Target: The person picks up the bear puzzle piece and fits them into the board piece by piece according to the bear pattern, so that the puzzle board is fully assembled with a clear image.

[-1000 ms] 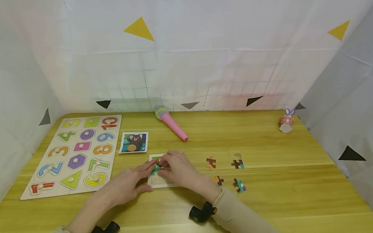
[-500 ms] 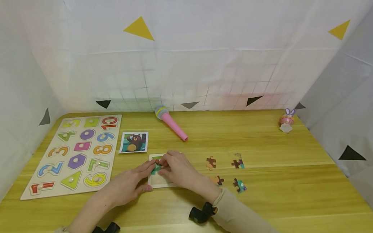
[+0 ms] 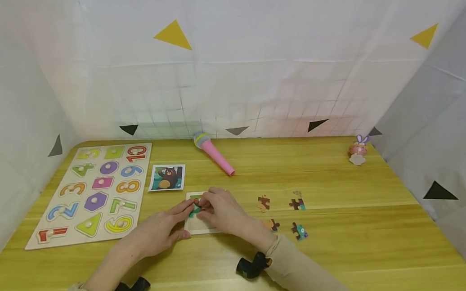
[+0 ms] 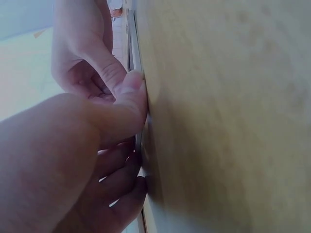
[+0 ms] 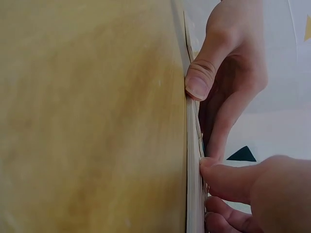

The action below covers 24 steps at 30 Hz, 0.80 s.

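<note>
A small pale jigsaw tray (image 3: 206, 231) lies in the middle of the table, with a teal and brown puzzle piece (image 3: 194, 211) in its upper left part. My left hand (image 3: 157, 229) holds the tray's left side, its thumb at the near corner and its fingertips over the pieces. From the right, my right hand (image 3: 225, 213) pinches a puzzle piece at the same spot, mostly hidden under the fingers. In the right wrist view the left thumb (image 5: 198, 85) presses the tray's edge. Low wrist angles hide the tray's face.
Several loose puzzle pieces (image 3: 263, 203) lie right of the tray. Behind it are a bear picture card (image 3: 167, 177) and a pink toy microphone (image 3: 216, 158). A number-and-shape board (image 3: 69, 220) fills the left side. A small bunny-eared toy (image 3: 357, 150) stands far right.
Both hands stay at the tray. Only slight finger movement shows over the upper left pieces; the loose pieces have not moved.
</note>
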{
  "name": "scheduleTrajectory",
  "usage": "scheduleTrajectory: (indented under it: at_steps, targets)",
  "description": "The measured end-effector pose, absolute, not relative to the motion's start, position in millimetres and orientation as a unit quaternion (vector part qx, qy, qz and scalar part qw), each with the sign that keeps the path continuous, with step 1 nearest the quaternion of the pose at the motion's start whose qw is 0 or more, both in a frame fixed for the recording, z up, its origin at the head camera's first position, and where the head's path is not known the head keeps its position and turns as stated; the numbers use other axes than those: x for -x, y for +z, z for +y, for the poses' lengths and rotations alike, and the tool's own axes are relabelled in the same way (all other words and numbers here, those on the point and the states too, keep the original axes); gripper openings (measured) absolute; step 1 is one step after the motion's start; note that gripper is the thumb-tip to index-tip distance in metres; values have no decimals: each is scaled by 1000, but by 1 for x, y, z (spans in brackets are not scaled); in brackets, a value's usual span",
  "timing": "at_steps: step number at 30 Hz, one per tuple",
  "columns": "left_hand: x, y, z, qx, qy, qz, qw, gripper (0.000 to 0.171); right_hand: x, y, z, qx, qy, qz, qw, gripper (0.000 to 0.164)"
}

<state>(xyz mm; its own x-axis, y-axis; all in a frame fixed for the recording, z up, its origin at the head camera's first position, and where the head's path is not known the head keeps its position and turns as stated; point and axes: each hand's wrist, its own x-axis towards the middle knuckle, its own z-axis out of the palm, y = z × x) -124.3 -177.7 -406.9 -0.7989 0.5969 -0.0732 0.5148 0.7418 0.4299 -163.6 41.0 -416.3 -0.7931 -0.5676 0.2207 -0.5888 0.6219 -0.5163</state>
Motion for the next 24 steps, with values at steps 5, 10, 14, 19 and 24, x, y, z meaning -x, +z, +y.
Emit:
scheduleTrajectory:
  at_steps: [5,10,14,19,24]
  targets:
    - [124,-407,-177,-304,189,929,98,70,164,-415,40,-295,312,-903,1,17]
    - [123,-406,-176,-318,171,929,82,66,163,-415,40,-282,317,-906,2,21]
    - [123,-406,-174,-340,152,926,57,61,163,-416,42,-296,319,-900,8,21]
    - [122,-405,-174,-353,154,922,39,56,163,-413,48,-312,325,-892,-18,20]
    - [122,-404,-174,-350,156,923,43,56,163,-410,53,-309,343,-886,-41,17]
